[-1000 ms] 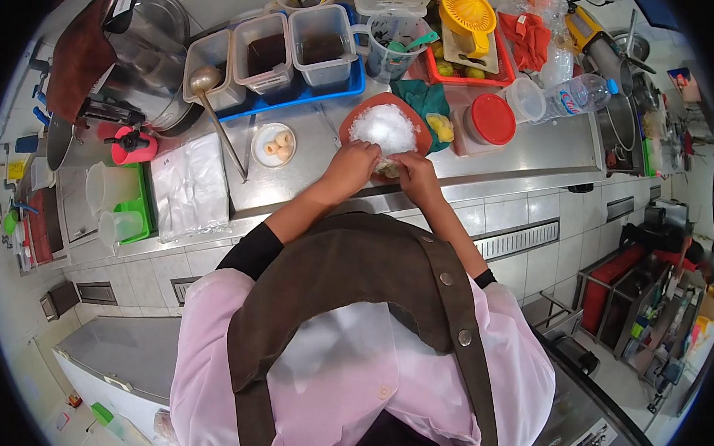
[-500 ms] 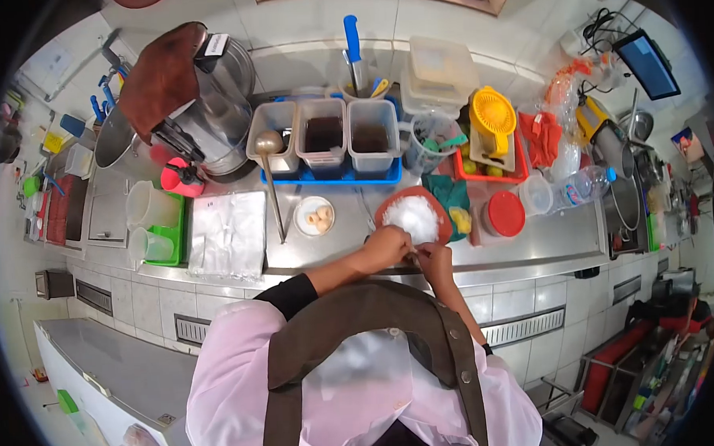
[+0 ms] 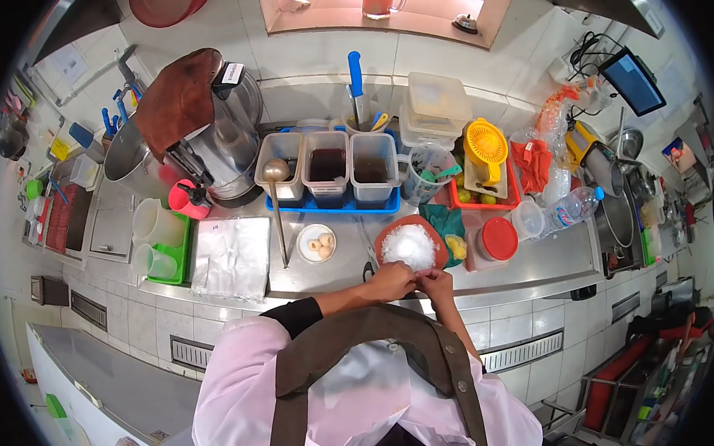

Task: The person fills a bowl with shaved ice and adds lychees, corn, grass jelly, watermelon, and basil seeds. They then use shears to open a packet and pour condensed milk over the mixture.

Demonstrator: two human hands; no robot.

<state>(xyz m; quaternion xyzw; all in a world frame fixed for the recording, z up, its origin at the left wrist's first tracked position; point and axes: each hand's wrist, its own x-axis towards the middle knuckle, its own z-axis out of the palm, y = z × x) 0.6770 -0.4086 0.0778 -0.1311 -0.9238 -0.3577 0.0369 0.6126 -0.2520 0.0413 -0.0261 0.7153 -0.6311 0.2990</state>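
Observation:
My left hand point(image 3: 393, 283) and my right hand point(image 3: 434, 284) meet at the counter's front edge, both closed with fingertips pinched together. What they pinch is too small to make out. Just beyond the fingers is a reddish bowl point(image 3: 433, 234) heaped with a white, shiny substance point(image 3: 408, 245). To its right lies a dark green cloth point(image 3: 436, 218) with a yellow piece point(image 3: 456, 246) on it. Left of the bowl, a small white plate point(image 3: 305, 254) carries several pale round pieces point(image 3: 323, 244).
Behind stand three clear tubs point(image 3: 327, 141) in a blue tray point(image 3: 342, 209), with a long ladle point(image 3: 279, 218) leaning over one. A stack of plastic bags point(image 3: 231, 259) lies left. On the right are a red-lidded jar point(image 3: 499, 239), a yellow juicer point(image 3: 487, 144) and a water bottle point(image 3: 571, 208).
The view has tilted up, showing more of the window ledge and a jug. Both hands have drawn slightly back toward my body from the bowl, still pinched close together.

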